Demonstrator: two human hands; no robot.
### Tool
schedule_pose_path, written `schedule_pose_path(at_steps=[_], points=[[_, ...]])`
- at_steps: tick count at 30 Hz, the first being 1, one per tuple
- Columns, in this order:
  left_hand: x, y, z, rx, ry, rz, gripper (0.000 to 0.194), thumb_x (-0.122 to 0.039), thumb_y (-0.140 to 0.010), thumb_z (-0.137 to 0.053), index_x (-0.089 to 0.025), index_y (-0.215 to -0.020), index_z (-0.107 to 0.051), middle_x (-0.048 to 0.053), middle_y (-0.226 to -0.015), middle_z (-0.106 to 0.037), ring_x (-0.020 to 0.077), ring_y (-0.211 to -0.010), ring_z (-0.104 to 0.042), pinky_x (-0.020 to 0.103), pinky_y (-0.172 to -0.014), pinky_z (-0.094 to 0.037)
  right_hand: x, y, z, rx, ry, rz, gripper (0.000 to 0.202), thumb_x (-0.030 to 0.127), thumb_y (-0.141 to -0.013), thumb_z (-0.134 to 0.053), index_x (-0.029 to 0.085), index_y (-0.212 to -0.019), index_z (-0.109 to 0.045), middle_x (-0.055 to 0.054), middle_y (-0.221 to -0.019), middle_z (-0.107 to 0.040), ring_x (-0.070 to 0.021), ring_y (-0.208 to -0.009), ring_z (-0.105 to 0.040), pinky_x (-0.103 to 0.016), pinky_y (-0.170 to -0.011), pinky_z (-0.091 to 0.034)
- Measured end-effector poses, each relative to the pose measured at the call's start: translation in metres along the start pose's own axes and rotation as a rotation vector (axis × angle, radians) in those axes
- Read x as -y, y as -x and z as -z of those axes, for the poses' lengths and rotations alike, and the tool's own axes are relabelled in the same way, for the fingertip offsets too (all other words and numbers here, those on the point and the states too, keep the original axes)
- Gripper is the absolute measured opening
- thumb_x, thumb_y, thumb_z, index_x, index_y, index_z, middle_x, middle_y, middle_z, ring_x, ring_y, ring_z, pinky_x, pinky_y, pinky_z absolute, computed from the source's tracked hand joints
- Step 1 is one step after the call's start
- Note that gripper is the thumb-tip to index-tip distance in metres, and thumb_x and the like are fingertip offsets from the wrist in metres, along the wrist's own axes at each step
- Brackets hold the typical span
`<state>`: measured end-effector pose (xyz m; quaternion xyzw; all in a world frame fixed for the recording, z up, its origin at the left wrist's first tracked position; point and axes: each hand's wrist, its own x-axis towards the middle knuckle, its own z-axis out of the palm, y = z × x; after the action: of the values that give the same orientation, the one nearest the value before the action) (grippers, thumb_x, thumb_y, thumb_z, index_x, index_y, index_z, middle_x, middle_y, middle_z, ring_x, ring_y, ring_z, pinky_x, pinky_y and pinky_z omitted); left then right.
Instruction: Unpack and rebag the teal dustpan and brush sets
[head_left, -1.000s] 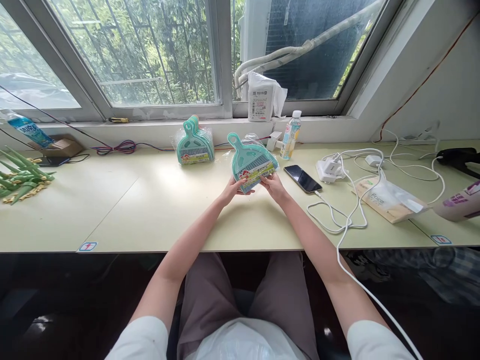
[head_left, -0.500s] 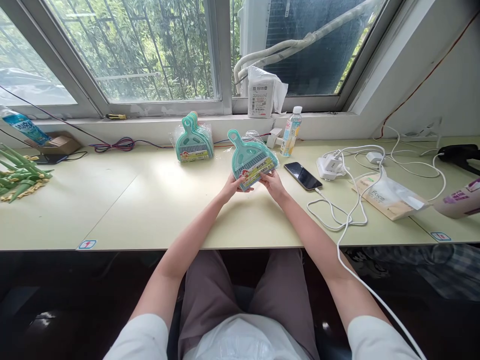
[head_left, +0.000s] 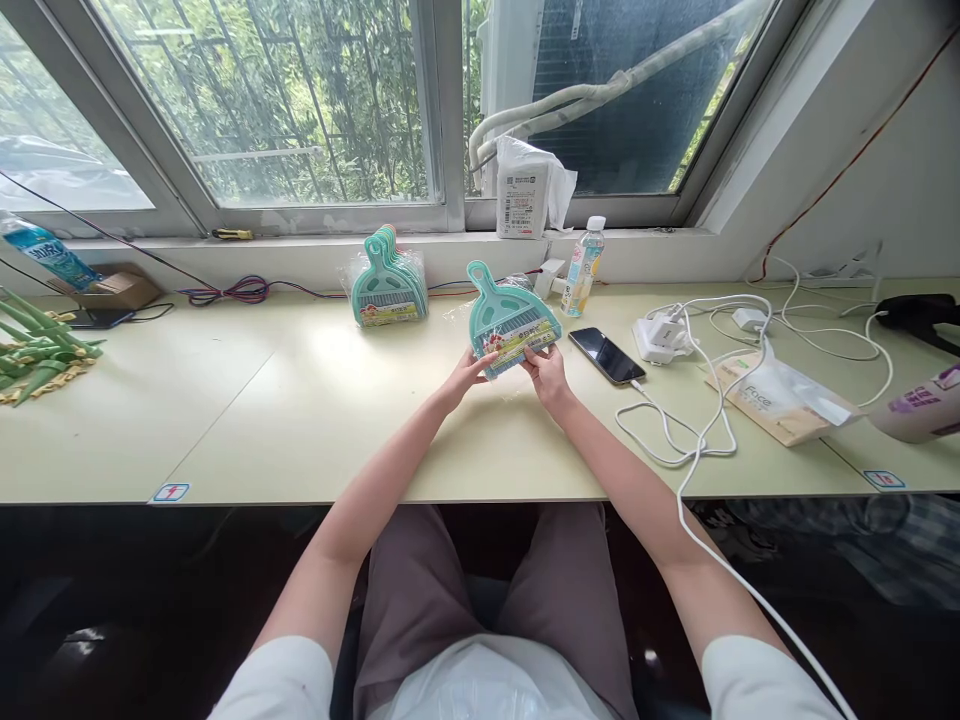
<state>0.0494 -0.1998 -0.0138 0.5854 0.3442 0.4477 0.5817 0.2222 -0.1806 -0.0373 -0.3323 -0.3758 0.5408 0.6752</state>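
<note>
A teal mini dustpan and brush set (head_left: 513, 318) in clear plastic wrap, with a yellow printed label, is held up over the desk, its handle tilted to the upper left. My left hand (head_left: 466, 378) grips its lower left corner, thumb across the front. At the lower right edge my right hand (head_left: 546, 370) closes on it, the thumb on the label. The fingers behind the set are partly hidden. Further left, several like dustpan sets (head_left: 388, 280) stand in a row against the wall, also in clear wrap.
Right of my hands lie a phone (head_left: 606, 355), a white charger (head_left: 660, 337) with looped cables, and a tissue pack (head_left: 780, 395). A drink bottle (head_left: 583, 268) stands behind. Green stalks (head_left: 45, 350) lie far left. A tissue packet (head_left: 523, 200) sits on the sill.
Both hands have shifted the held dustpan set slightly to the right, and it leans a little less. The row of other sets stays put.
</note>
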Motion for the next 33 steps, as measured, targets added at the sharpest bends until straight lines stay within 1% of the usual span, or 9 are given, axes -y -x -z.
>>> schedule_pose_path(at_steps=[9,14,17,20,22,24,27,29,33], points=[[0.018,-0.010,0.007,-0.157,0.014,0.031,0.052,-0.034,-0.073,-0.063,-0.023,-0.121,-0.044,0.007,-0.127,-0.059,0.0241,-0.109,-0.060,0.042,-0.085,-0.053,-0.004,-0.007,0.003,0.033,0.012,-0.101,0.037,0.019,-0.067,-0.071,0.026,-0.099,-0.054,0.001,-0.095,-0.071,-0.0177,-0.089,-0.070,-0.038,-0.090,-0.058],[0.016,-0.018,0.022,-0.263,0.152,0.085,0.056,-0.024,-0.070,-0.058,-0.023,-0.123,-0.042,0.008,-0.120,-0.062,0.0224,-0.091,-0.067,0.043,-0.079,-0.058,0.005,-0.020,0.020,0.126,0.265,-0.209,0.009,0.018,-0.079,-0.059,0.017,-0.088,-0.062,-0.008,-0.083,-0.073,-0.0210,-0.077,-0.072,-0.040,-0.084,-0.059],[0.013,-0.021,0.035,-0.342,0.262,0.077,0.060,-0.019,-0.070,-0.055,-0.023,-0.127,-0.038,0.008,-0.119,-0.061,0.0208,-0.084,-0.069,0.040,-0.074,-0.059,0.016,-0.022,0.030,0.010,0.606,-0.003,0.020,0.016,-0.084,-0.051,0.017,-0.098,-0.067,-0.011,-0.101,-0.071,-0.0225,-0.080,-0.072,-0.043,-0.082,-0.059],[0.012,-0.022,0.044,-0.391,0.340,0.092,0.058,-0.014,-0.070,-0.054,-0.020,-0.126,-0.040,0.008,-0.118,-0.062,0.0175,-0.081,-0.068,0.034,-0.070,-0.060,0.021,-0.022,0.035,-0.028,0.995,0.387,0.041,0.011,-0.080,-0.057,0.027,-0.117,-0.064,-0.007,-0.133,-0.055,-0.0271,-0.112,-0.062,-0.047,-0.094,-0.052],[0.014,-0.022,0.046,-0.375,0.371,0.135,0.054,-0.011,-0.071,-0.053,-0.016,-0.125,-0.043,0.009,-0.112,-0.064,0.0152,-0.079,-0.068,0.029,-0.068,-0.059,0.020,-0.023,0.036,0.090,1.136,0.577,0.048,0.011,-0.078,-0.064,0.032,-0.121,-0.063,-0.003,-0.141,-0.048,-0.0278,-0.128,-0.049,-0.048,-0.106,-0.042],[0.016,-0.021,0.047,-0.312,0.369,0.192,0.051,-0.010,-0.073,-0.052,-0.013,-0.124,-0.045,0.010,-0.106,-0.066,0.0145,-0.077,-0.068,0.025,-0.065,-0.058,0.016,-0.027,0.038,0.177,1.149,0.656,0.033,0.017,-0.079,-0.068,0.032,-0.108,-0.070,-0.001,-0.135,-0.054,-0.0274,-0.129,-0.048,-0.049,-0.110,-0.036],[0.018,-0.018,0.047,-0.149,0.318,0.246,0.051,-0.011,-0.075,-0.053,-0.012,-0.125,-0.044,0.011,-0.102,-0.068,0.0168,-0.074,-0.069,0.024,-0.058,-0.056,0.010,-0.035,0.042,0.186,0.998,0.633,0.008,0.030,-0.081,-0.070,0.028,-0.084,-0.076,-0.004,-0.115,-0.067,-0.0265,-0.115,-0.058,-0.047,-0.104,-0.041],[0.018,-0.017,0.046,-0.077,0.270,0.268,0.049,-0.013,-0.077,-0.054,-0.011,-0.124,-0.043,0.010,-0.097,-0.068,0.0179,-0.069,-0.070,0.026,-0.056,-0.056,0.008,-0.038,0.044,0.173,0.867,0.590,0.012,0.037,-0.080,-0.070,0.026,-0.080,-0.076,-0.005,-0.107,-0.070,-0.0256,-0.109,-0.061,-0.044,-0.099,-0.045],[0.016,-0.013,0.046,-0.006,0.152,0.327,0.037,-0.016,-0.081,-0.057,-0.012,-0.116,-0.046,0.007,-0.088,-0.068,0.0145,-0.059,-0.067,0.025,-0.055,-0.056,0.006,-0.039,0.047,0.173,0.749,0.532,0.018,0.040,-0.080,-0.069,0.025,-0.085,-0.077,-0.006,-0.110,-0.069,-0.0241,-0.108,-0.061,-0.040,-0.096,-0.046]])
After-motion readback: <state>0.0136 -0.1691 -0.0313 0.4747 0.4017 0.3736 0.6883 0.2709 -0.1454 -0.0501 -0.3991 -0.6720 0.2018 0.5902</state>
